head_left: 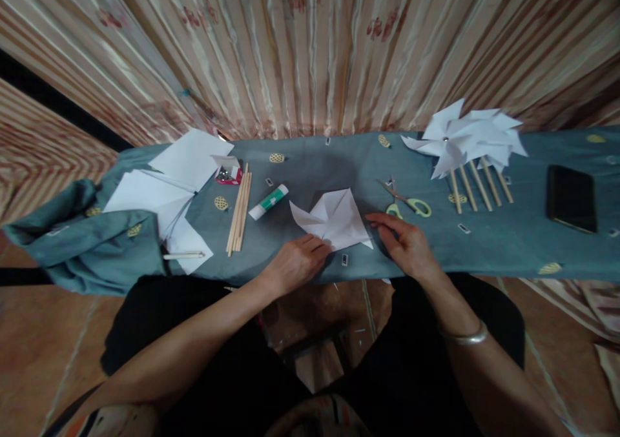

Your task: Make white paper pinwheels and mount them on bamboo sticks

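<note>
A partly folded white paper square [334, 221] lies on the grey-blue cloth [508, 243] in front of me. My left hand [296, 263] rests at the paper's lower left corner, fingers curled and pressing its edge. At the paper's right corner lies my right hand [405, 243], fingers extended flat on the cloth and touching the paper tip. Yellow-handled scissors [409, 203] sit just beyond my right hand.
A glue stick [268, 202], a bundle of wooden sticks [239, 212], a small red box of pins [228, 175] and white paper sheets [165, 192] lie to the left. Finished paper pinwheels on sticks [467, 143] and a black phone [571, 198] are on the right. A striped curtain hangs behind.
</note>
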A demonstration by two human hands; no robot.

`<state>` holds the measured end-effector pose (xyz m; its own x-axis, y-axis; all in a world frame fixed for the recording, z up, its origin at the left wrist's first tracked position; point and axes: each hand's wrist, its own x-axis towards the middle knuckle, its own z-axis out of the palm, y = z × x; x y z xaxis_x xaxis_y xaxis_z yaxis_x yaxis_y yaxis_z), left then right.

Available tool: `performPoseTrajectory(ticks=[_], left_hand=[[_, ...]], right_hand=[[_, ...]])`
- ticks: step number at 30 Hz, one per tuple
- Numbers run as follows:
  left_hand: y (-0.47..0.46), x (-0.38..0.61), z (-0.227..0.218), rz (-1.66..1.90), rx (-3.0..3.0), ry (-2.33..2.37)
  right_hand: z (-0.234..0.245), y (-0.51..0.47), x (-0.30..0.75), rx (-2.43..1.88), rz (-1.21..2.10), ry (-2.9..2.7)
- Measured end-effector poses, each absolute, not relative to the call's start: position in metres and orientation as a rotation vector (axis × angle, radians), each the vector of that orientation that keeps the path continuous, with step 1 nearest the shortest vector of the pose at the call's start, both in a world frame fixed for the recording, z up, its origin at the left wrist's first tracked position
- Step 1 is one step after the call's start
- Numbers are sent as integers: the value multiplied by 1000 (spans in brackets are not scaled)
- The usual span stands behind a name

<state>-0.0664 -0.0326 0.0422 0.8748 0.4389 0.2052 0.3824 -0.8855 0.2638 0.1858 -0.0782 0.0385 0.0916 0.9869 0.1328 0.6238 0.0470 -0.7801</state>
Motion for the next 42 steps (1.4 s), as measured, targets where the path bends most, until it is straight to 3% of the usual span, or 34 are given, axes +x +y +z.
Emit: performPoseTrajectory(ticks=[6, 11, 42], left_hand=[[-35, -70, 42, 374, 2808, 647], [-38, -70, 44, 362, 2822, 631], [-44, -68, 44, 276, 2842, 588]], right_hand=[[42, -79, 194, -1445, 1059, -1601], [46, -77, 188, -1413, 1135, -1532], [26, -58, 144, -1506, 516, -1847]])
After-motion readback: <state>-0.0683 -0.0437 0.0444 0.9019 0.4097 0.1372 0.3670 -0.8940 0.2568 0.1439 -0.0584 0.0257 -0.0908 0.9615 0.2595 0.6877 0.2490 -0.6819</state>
